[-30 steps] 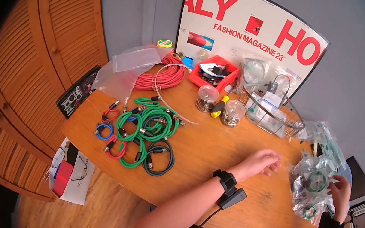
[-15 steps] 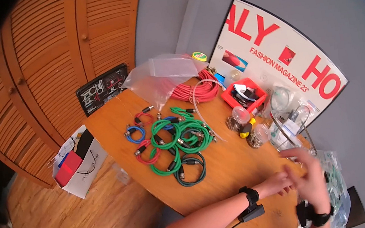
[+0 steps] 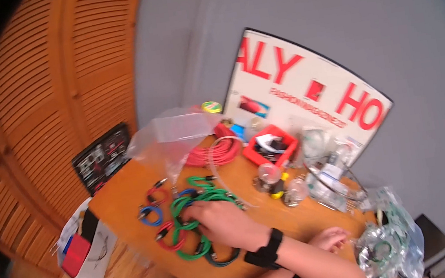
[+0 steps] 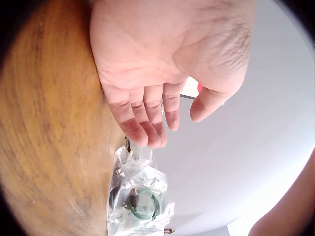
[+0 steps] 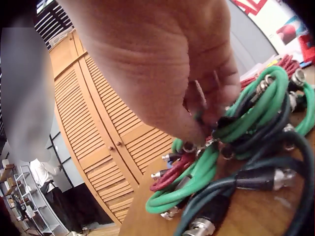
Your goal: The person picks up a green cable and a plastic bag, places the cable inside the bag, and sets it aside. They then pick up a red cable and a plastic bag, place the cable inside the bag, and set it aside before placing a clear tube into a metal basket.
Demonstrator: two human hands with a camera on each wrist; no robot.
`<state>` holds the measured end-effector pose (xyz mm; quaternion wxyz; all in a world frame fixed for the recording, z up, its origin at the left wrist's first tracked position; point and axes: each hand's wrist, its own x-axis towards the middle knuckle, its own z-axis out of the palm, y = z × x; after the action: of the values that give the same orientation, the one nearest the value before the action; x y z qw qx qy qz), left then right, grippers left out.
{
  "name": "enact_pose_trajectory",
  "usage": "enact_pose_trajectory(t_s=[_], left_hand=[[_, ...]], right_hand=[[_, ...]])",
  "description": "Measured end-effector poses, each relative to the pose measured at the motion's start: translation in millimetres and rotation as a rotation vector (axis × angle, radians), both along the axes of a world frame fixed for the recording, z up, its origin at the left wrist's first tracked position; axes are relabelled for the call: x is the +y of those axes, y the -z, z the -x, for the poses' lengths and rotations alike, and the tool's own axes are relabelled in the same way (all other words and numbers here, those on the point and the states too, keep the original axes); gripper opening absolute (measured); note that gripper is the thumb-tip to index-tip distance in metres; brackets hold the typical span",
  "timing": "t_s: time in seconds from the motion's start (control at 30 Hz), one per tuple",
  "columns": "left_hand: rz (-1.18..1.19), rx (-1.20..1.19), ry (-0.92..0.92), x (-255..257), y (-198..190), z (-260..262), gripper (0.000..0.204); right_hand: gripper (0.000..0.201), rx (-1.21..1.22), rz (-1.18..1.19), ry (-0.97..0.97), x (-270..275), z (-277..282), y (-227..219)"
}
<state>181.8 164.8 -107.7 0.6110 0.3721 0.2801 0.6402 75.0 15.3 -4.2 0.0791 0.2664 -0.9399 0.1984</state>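
In the head view my right hand (image 3: 220, 224) reaches across to the left side of the table, over my left forearm. Its thumb and fingertips come together on a coiled green cable (image 5: 261, 105) in the pile, as the right wrist view shows. A dark green cable (image 5: 236, 184) with metal BNC connectors lies close below that hand. My left hand (image 4: 167, 54) lies on its side at the tabletop, fingers loosely bent and palm bare. Beyond its fingertips are clear plastic bags (image 4: 140, 196) with coiled green cable inside.
Small red cables (image 3: 157, 193) and a blue cable (image 3: 151, 216) lie left of the pile. Behind it are a clear bag (image 3: 171, 137) and a red cable coil (image 3: 216, 152). A red bin (image 3: 287, 155), jars (image 3: 295, 192) and a wire basket (image 3: 355, 195) stand along the back.
My right hand has left the plastic bags at the right and swung left over my left arm to the cable pile. The left hand stays near its place on the table.
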Motion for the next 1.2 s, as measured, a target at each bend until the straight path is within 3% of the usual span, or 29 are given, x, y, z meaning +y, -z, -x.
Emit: enact_pose_trajectory(t_s=[0.1,0.17,0.23,0.3,0.33,0.37,0.43,0.47,0.5,0.6,0.67,0.77,0.87,0.97,1.03,1.13,1.2], left_hand=[[0.041,0.007,0.0,-3,-4,2,0.034],[0.038,0.004,0.021,0,2,1,0.034],[-0.069,-0.023,-0.047,4,10,2,0.035],[-0.159,-0.162,0.071,64,78,9,0.037],[-0.303,-0.434,-0.021,74,106,-4,0.042],[-0.327,0.101,-0.392,-9,8,6,0.045],[0.022,-0.204,-0.21,-24,-23,15,0.046],[-0.035,-0.248,-0.249,-29,-33,16,0.06],[-0.078,-0.299,-0.185,-22,-27,19,0.056],[-0.116,-0.315,-0.168,-34,-47,17,0.046],[0.001,-0.182,-0.216,-32,-47,13,0.036],[0.062,-0.102,-0.224,-29,-32,11,0.03],[0.067,-0.024,-0.23,-24,-25,10,0.029],[0.049,0.018,-0.206,-23,-22,9,0.029],[0.055,0.02,-0.23,-23,-21,9,0.03],[0.061,0.006,-0.277,-22,-21,8,0.031],[0.063,0.015,-0.276,-22,-21,11,0.03]], right_hand=[[0.025,0.109,0.324,0.046,16,2,-18],[0.022,-0.142,0.616,0.257,31,-10,-40],[0.022,-0.215,0.846,0.297,60,-22,-51],[0.021,-0.212,0.949,0.425,88,-51,-70],[0.022,-0.213,0.957,0.487,105,-66,-75],[0.027,-0.225,0.902,0.574,123,-84,-78],[0.026,-0.157,0.905,0.697,161,-114,-72],[0.024,-0.112,0.9,0.755,178,-131,-67],[0.014,-0.112,0.934,0.861,181,-146,-69],[0.014,-0.195,0.915,0.892,218,-186,-45],[0.015,-0.25,0.924,0.905,223,-200,-46],[0.023,-0.413,0.774,0.977,226,-211,-56],[0.03,-0.143,0.342,1.128,247,-198,-75],[0.029,0.039,0.155,0.99,297,-178,-69],[0.031,-0.061,0.207,0.989,326,-163,-62],[0.035,-0.318,0.099,0.936,371,-142,-36],[0.037,-0.303,0.065,0.895,377,-135,-20]])
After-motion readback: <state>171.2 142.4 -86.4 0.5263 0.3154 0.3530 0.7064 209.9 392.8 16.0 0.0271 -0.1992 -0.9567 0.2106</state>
